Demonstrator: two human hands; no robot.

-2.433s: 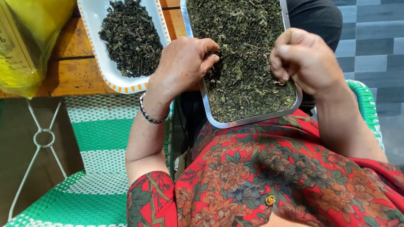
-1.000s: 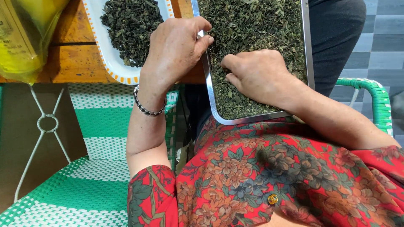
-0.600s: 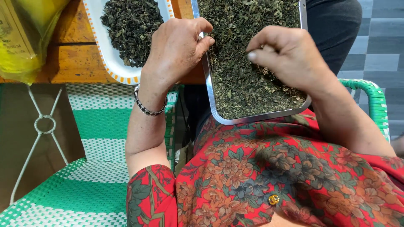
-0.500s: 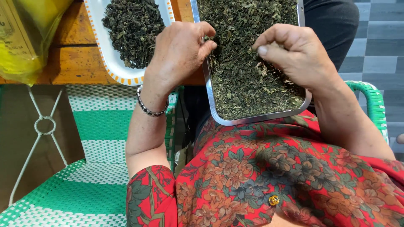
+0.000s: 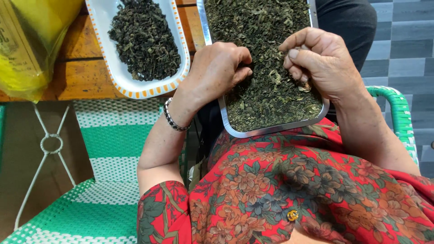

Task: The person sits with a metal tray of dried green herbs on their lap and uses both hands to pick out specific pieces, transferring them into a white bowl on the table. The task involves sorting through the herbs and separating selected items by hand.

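A metal tray (image 5: 271, 131) full of dried green leaves (image 5: 257, 40) rests on my lap. My left hand (image 5: 217, 68), with a beaded bracelet at the wrist, grips the tray's left rim, thumb curled onto the leaves. Above the tray's right part hovers my right hand (image 5: 321, 58), fingers curled and pinched together over the leaves; I cannot tell whether it holds any leaves.
A white oval dish (image 5: 117, 77) with an orange-dashed rim holds darker dried leaves (image 5: 144, 38) on a wooden table (image 5: 79, 77). A yellow plastic bag (image 5: 31, 40) lies at the top left. A green-and-white woven chair (image 5: 113, 149) stands on the left.
My right hand lifted off the leaves and curled its fingers. My left hand has stayed on the tray's left rim, and the tray has shifted only a little.
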